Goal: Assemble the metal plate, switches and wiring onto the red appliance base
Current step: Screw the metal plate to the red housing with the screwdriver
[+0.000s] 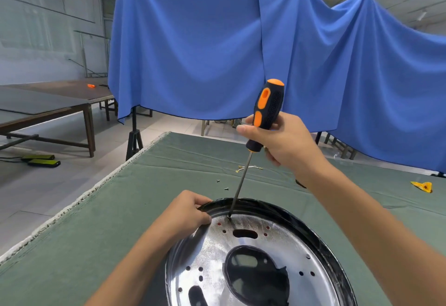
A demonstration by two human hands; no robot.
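Left hand (187, 211) grips plate (217, 257) rim; right hand (277, 136) fingers clasp screwdriver (266, 107).

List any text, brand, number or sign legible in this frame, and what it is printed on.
None can be read.
Screwdriver, held by the right hand: textured black and orange grip, no legible brand.
Metal plate, steadied at its rim by the left hand: holes and slots only, no stamped marking visible.
Yellow scrap on the green cloth: too small to tell.
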